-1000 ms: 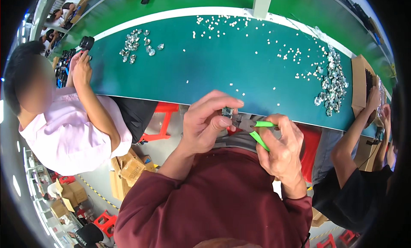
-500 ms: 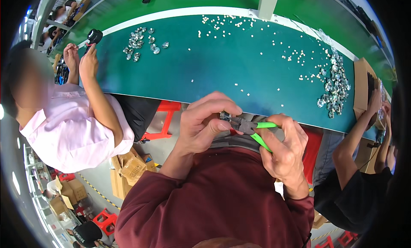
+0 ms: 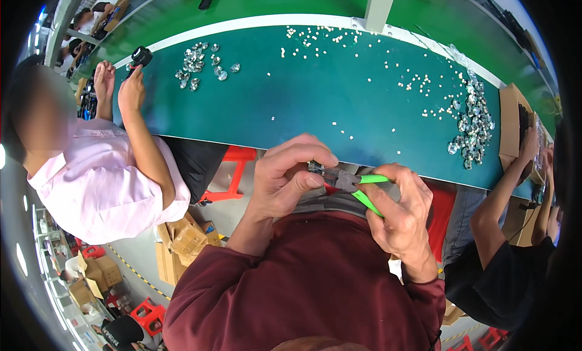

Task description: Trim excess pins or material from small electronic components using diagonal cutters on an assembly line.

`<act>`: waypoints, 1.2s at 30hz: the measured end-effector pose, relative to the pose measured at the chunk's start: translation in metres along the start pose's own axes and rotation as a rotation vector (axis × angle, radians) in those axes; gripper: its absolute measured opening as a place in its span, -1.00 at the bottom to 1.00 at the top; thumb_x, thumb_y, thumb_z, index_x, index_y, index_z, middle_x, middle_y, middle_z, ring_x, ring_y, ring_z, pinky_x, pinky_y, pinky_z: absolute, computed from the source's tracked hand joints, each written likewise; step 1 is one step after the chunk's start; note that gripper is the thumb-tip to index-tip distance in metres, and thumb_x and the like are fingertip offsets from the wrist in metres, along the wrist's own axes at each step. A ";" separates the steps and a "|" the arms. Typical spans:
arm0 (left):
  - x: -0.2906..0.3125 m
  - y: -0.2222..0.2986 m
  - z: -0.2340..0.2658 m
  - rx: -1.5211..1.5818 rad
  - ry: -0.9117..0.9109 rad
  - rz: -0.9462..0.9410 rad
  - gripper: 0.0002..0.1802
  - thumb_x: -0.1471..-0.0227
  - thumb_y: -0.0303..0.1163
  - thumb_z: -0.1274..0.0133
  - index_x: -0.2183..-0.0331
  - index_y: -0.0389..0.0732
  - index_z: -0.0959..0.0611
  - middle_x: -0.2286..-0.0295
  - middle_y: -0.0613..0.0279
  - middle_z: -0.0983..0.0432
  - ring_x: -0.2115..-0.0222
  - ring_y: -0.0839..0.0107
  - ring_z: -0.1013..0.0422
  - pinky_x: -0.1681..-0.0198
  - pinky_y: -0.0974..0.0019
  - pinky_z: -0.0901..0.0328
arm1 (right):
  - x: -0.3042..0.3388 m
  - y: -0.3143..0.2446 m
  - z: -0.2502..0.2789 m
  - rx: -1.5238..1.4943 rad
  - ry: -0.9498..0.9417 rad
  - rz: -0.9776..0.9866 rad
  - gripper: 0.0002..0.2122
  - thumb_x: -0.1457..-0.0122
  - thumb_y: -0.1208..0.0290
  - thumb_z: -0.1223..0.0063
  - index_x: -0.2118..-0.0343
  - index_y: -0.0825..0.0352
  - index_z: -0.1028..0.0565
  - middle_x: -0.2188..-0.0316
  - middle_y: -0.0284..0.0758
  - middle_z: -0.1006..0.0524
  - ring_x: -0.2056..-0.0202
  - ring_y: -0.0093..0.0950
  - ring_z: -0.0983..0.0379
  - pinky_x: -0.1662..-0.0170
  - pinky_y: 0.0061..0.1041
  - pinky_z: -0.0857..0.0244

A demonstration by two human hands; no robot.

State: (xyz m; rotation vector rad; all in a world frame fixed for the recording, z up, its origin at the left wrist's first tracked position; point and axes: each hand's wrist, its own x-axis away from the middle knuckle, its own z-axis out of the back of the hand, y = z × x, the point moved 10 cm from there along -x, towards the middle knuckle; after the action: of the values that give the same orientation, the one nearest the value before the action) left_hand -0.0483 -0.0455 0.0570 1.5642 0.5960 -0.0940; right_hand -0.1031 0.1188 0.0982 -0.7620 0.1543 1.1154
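Observation:
My right hand (image 3: 403,208) grips a pair of pliers (image 3: 348,181) by its bright green handles, which are spread apart. The dark metal jaws point left, toward my left hand (image 3: 294,169). Between that hand's thumb and fingertips sits a small dark, shiny round part (image 3: 315,167), partly covered by the fingers. The jaw tips reach up to this part; whether they close on it I cannot tell. Both hands are held just off the near edge of the green table (image 3: 230,108), in front of my body.
Clear glassy round parts form a pile (image 3: 476,123) at the right and a smaller group (image 3: 194,60) at the far left. Tiny pale squares (image 3: 315,36) are strewn along the back. A co-worker (image 3: 109,175) sits left; another reaches into a cardboard box (image 3: 510,123) at the right.
My hands, with the pliers and the small part, have shifted very slightly left. The left co-worker's hands and the black object in them have moved slightly right.

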 end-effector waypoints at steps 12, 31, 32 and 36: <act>0.012 -0.036 0.046 0.140 0.133 0.088 -0.77 -0.18 -0.47 -0.07 0.16 -0.41 -0.60 0.35 0.14 -0.42 0.36 0.42 -0.38 0.21 0.04 -0.61 | 0.016 0.027 0.081 -0.116 0.459 -0.223 -0.69 0.26 0.68 0.06 0.38 0.59 -0.60 0.26 -0.05 -0.51 0.28 -0.28 -0.49 0.28 -0.39 -0.42; -0.082 -0.042 0.138 -1.315 0.352 -0.055 -0.70 -0.01 -0.53 -0.21 0.15 -0.23 -0.67 0.11 -0.01 -0.59 0.06 0.00 -0.45 -0.05 0.07 -0.33 | 0.083 0.177 0.058 0.286 0.594 -0.393 -0.63 0.10 0.75 -0.01 0.14 0.55 -0.58 -0.11 0.01 -0.44 0.00 -0.09 -0.51 -0.02 -0.31 -0.43; -0.087 -0.045 0.114 -1.234 0.314 -0.069 -0.71 -0.01 -0.53 -0.21 0.15 -0.23 -0.66 0.12 0.00 -0.59 0.06 0.01 -0.45 -0.04 0.08 -0.34 | 0.092 0.179 0.063 0.306 0.637 -0.365 -0.63 0.10 0.75 -0.01 0.15 0.54 -0.58 -0.10 0.01 -0.44 0.00 -0.09 -0.51 -0.01 -0.30 -0.44; -0.100 -0.068 -0.039 -0.958 -0.112 -0.198 -0.68 0.02 -0.51 -0.23 0.14 -0.21 -0.65 0.13 0.02 -0.56 0.06 0.03 -0.44 -0.01 0.08 -0.36 | 0.117 0.188 0.077 0.151 0.873 -0.352 -0.72 0.00 0.76 -0.04 0.16 0.57 -0.55 -0.09 -0.01 -0.41 0.04 -0.16 -0.56 -0.01 -0.31 -0.48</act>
State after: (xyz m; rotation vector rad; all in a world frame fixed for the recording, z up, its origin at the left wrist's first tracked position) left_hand -0.1746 -0.0416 0.0406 0.5680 0.5796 -0.0327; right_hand -0.2292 0.2960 0.0104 -1.0510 0.7966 0.3752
